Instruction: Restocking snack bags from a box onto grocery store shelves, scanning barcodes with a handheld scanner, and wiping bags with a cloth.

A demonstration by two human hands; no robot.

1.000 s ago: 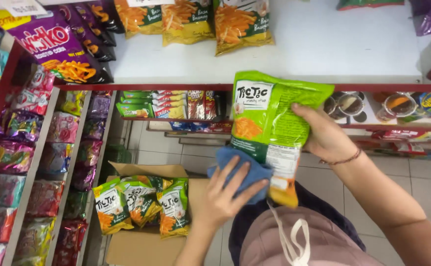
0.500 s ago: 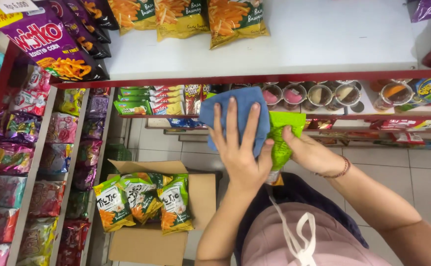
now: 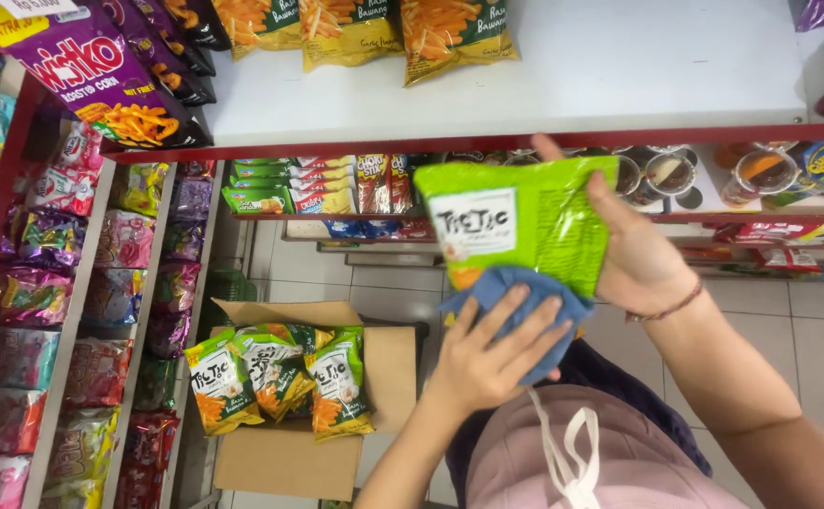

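Observation:
My right hand holds a bright green snack bag up in front of me, gripping it from behind at its right side. My left hand presses a blue cloth against the lower part of that bag. Below on the floor stands an open cardboard box with several more green snack bags of the same kind standing in it.
A white shelf top with a red front edge holds yellow and purple snack bags at its back. Racks of wrapped sweets fill the left side. Lower shelves ahead carry small packets and plastic cups. The floor is tiled.
The cloth went from the bag's bottom up over its top and has come back down to the lower part. The bag's front faces me again, held a little lower than before.

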